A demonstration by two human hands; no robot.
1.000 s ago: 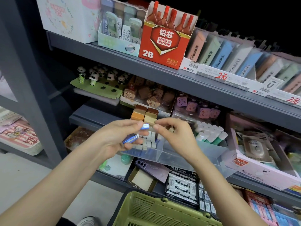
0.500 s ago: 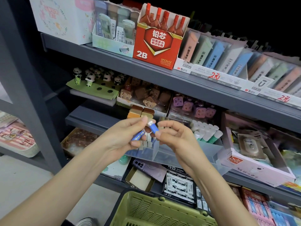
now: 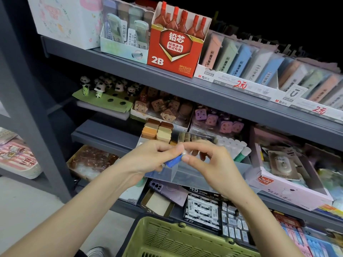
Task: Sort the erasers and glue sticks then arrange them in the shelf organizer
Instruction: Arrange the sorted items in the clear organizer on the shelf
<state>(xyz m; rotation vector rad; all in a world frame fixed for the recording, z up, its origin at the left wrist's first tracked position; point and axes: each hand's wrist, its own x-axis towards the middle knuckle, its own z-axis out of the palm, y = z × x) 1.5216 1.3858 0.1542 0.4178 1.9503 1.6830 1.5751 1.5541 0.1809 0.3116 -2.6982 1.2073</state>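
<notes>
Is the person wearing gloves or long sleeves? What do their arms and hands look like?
No gloves and no sleeves in view. The left hand and right hand are bare, with no rings showing. The left forearm and right forearm are bare too, with no watch or bracelet.

Two hands were in view, a left hand [image 3: 146, 160] and a right hand [image 3: 209, 164], with one small blue piece [image 3: 173, 161] pinched between their fingers. One red box [image 3: 172, 52] on the far top shelf [image 3: 130, 67] showed five red tubes [image 3: 182, 19] along its top. Two red price marks [image 3: 241, 85] stood on the display-box fronts to its right. Two stacks of brown erasers [image 3: 157, 130] stood side by side lower down. The white-capped glue sticks [image 3: 232, 145] to their right were packed too tightly to count. Two panda figures [image 3: 100, 88] stood clear at the left; those behind blurred together. There was one clear organizer [image 3: 185, 173], one purple phone [image 3: 167, 190] and, nearest, one green basket [image 3: 176, 238].
</notes>
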